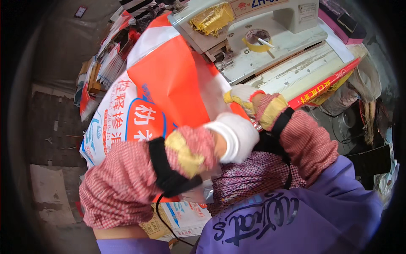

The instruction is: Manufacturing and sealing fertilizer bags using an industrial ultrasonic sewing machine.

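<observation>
A large white and orange printed sack [169, 76] spreads from beside the sewing machine down toward my lap. My left hand [237, 136], in a white glove, is over the sack's near right edge; its fingers are turned away and smeared by motion. Just beyond it, my right hand [243, 98], in a white and yellow glove, is closed at the sack's edge, beside the machine bed. An orange strip of the sack shows between the two hands. The grey-white sewing machine [289, 25] stands at the far right.
A tape roll [258, 40] with a white stick lies on the machine bed. Yellow tape [211, 19] covers part of the machine head. Stacked folded sacks [112, 63] stand at the far left. A red and yellow strip [323, 88] edges the table. A phone [80, 11] lies far left.
</observation>
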Tool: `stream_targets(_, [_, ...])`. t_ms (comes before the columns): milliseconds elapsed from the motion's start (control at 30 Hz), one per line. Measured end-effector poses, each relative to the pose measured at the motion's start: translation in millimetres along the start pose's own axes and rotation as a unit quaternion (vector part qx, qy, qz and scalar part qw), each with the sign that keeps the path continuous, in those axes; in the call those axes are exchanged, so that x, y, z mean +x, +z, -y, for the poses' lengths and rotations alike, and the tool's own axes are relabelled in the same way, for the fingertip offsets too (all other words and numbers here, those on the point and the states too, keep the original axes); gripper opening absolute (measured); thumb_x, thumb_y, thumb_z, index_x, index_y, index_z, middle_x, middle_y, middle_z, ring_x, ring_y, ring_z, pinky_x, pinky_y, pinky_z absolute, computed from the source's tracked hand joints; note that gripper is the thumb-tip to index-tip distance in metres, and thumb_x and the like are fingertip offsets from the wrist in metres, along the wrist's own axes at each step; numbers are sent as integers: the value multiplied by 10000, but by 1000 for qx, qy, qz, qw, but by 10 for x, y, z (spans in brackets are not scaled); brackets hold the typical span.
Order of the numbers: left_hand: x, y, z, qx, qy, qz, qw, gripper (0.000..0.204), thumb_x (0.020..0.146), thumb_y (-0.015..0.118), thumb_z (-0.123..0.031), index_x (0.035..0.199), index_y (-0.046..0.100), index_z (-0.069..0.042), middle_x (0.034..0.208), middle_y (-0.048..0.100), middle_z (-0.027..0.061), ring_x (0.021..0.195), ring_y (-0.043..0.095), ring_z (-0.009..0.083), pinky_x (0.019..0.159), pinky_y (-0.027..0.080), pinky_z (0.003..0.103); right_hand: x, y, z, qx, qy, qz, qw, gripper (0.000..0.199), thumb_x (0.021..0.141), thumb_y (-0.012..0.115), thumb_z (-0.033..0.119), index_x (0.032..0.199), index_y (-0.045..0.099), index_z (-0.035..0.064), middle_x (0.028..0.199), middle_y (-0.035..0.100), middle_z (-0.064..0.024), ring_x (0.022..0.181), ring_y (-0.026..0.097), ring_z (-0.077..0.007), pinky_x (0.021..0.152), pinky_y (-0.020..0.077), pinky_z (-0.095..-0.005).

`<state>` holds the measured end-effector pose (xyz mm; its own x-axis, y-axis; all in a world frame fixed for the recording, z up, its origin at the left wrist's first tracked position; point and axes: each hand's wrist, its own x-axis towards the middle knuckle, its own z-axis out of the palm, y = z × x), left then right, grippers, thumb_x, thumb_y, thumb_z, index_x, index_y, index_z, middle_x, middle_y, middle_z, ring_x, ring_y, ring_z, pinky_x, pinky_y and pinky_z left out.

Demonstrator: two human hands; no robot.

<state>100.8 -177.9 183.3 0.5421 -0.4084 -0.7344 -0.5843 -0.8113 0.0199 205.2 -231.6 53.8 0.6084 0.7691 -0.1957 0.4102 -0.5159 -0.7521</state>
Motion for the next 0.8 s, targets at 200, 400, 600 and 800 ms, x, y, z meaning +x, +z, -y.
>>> stream_targets(200, [256,-97,733,9,-99,30,995,305,688,576,-252,931,660,-89,871,645,149,842,617,310,724,481,408,145,12,7,-121,-134,26,983,260,670,658,246,836,652,46,722,641,-163,634,619,-313,581,483,-368])
stream_targets(400, [442,-42,1178,85,-151,-63,983,216,709,610,-219,889,688,-129,823,656,129,793,628,308,673,497,391,81,54,174,636,182,73,747,237,836,469,297,708,576,129,477,404,6,334,274,-124,332,221,-299])
stream_targets(600, [88,423,1781,31,-162,-190,968,110,707,602,-166,769,663,-98,758,642,118,727,620,314,632,499,393,-181,27,444,115,-63,-136,982,452,759,613,278,1127,523,31,845,621,-160,738,606,-316,626,482,-419])
stream_targets(800, [-1814,-52,328,82,-71,-9,994,73,691,592,-157,686,652,-117,739,642,119,746,640,278,678,507,371,296,108,735,-176,-95,-224,954,240,797,537,150,1014,562,51,1006,557,-118,955,532,-327,801,453,-395])
